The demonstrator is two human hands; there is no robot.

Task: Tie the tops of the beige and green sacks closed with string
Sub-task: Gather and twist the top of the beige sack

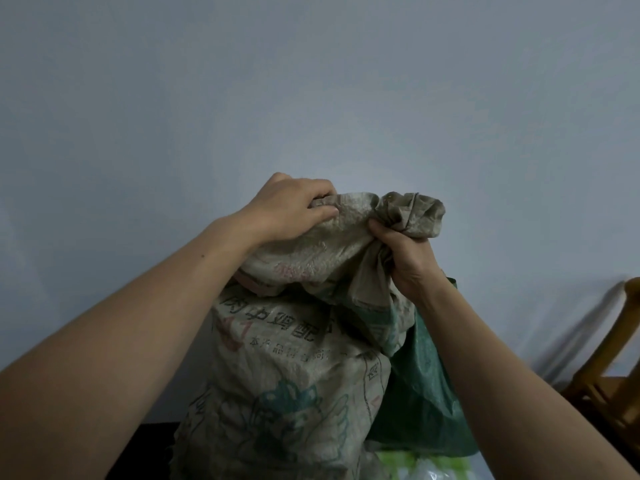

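Forearms (145, 306) raised, left grip (291, 209) clutches beige sack (294, 358), right grip (408, 251) squeezes its neck.

A pale blue-grey wall (311, 81) fills most of the view; at the right edge, part of a yellowish wooden frame (616, 386) — its shadow (575, 337) slants on the wall beside it; low down, a dark surface (150, 452) and some light green plastic (450, 463).
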